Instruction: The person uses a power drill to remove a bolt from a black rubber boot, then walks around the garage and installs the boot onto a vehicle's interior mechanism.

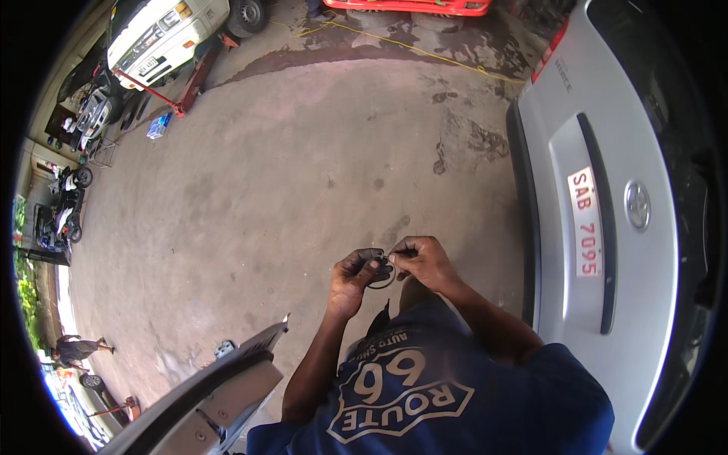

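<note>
In front of my body, both hands meet over a small dark part (384, 260) whose exact kind is too small to make out. A thin, curved dark cable (381, 287) loops below it. My left hand (355, 279) is closed around the part, thumb on top. From the other side, the fingertips of my right hand (424, 262) pinch at the same part. The fingers partly cover it.
A silver van (557, 144) stands close on my right; an open vehicle panel (227, 379) juts up at lower left. Far off are a white vehicle (163, 45) by a red floor jack (182, 102), a blue box (158, 126), parked motorcycles (72, 201) and another person (80, 349).
</note>
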### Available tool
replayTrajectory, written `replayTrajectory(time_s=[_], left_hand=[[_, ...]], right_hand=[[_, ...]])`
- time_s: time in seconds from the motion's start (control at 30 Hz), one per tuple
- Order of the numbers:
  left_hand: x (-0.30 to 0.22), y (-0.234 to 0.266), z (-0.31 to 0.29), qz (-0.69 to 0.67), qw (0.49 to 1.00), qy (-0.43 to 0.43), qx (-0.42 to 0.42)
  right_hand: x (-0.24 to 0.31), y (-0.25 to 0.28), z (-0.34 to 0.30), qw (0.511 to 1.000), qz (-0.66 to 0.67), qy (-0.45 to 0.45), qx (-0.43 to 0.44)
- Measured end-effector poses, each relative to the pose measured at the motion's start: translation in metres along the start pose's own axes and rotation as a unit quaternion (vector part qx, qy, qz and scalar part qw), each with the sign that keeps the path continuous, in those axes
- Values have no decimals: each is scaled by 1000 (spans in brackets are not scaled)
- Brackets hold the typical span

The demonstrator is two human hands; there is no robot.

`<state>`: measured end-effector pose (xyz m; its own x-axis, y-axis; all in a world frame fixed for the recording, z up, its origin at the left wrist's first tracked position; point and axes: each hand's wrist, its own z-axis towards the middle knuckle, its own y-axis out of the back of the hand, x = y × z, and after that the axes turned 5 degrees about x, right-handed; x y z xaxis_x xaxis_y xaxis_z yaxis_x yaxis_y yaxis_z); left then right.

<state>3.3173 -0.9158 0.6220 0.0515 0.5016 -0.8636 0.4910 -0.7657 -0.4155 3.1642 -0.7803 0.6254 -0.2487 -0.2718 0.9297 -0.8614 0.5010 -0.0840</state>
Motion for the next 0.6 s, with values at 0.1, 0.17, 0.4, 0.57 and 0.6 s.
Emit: replayTrajectory(time_s=[0.1,0.17,0.4,0.57,0.6], left_hand=[[-13,-18,51,0,1000,-4,-29],[-22,-24,81,-12,999,-6,-47],[-57,-17,152,50,993,-78,-79],[-78,24,202,88,990,-85,-64],[-84,35,216,145,981,-106,-78]], right_hand=[[31,39,33,1000,10,-6,14],[45,53,59,1000,3,11,2],[75,73,137,998,52,22,22],[91,63,203,999,53,1,5],[96,58,216,996,88,22,9]])
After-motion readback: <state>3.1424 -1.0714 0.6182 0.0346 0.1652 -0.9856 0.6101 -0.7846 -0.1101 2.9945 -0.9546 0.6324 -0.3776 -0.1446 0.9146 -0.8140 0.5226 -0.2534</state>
